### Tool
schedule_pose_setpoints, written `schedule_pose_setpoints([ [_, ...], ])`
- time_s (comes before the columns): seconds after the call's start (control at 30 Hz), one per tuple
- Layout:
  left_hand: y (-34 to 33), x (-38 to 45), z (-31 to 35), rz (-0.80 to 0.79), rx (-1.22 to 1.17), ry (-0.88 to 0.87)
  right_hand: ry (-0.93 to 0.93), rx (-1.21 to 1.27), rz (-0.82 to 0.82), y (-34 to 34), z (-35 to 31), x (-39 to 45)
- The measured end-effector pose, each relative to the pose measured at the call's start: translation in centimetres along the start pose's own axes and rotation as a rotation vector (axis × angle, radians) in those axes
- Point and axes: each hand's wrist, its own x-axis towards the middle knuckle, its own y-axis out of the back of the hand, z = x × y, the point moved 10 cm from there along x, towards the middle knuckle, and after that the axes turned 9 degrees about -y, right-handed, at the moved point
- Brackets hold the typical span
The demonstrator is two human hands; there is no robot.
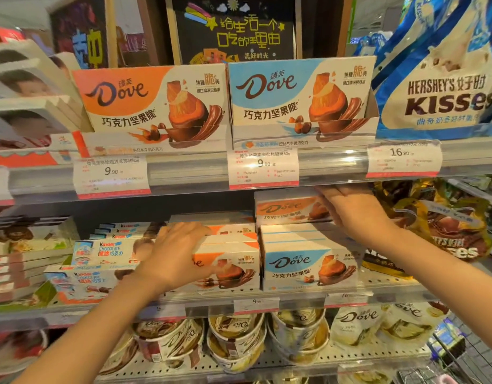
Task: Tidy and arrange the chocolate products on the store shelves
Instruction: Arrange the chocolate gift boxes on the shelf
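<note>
Now an orange box is gripped by the right hand; the stack is steadied by the spread left hand; seating is needed next.

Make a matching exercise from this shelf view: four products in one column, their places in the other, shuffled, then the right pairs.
Things
1. orange Dove display box
2. Hershey's Kisses bag
3. Kinder Chocolate boxes
4. Dove tubs

Places
A. bottom shelf, below the hands
B. top shelf, far right
C. middle shelf, left of the left hand
D. top shelf, left of the blue Dove display box

Pairs: 1-D, 2-B, 3-C, 4-A
</note>
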Motion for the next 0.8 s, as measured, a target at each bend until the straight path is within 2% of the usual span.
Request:
schedule_pose_setpoints([
  [0.17,-0.8,-0.5,-0.3,0.013,-0.092,-0.050,0.155,0.121,0.235,3.0,-3.9,-1.3],
  [0.3,-0.4,-1.0,-1.3,0.047,-0.041,-0.022,0.243,0.171,0.255,2.8,-8.0,-0.6],
  [0.37,0.7,-1.6,-2.1,0.145,-0.007,0.014,0.306,0.174,0.195,2.1,-10.2,0.2],
  [0.47,2.9,-3.1,-3.0,0.373,-0.091,0.053,0.360,0.209,0.054,0.9,-12.9,2.0],
  [0.53,3.6,-4.1,-4.1,0.462,-0.171,0.126,0.364,0.259,-0.009,0.5,-14.1,3.3],
  [0.67,3.6,-5.2,-5.6,0.536,-0.268,0.208,0.295,0.397,-0.242,-1.3,-15.7,5.5],
  [0.73,3.4,-5.5,-5.7,0.535,-0.227,0.203,0.226,0.452,-0.357,-3.1,-15.9,5.9],
  [0.8,3.5,-5.4,-5.3,0.521,-0.122,0.165,0.226,0.479,-0.395,-4.1,-16.6,5.8],
])
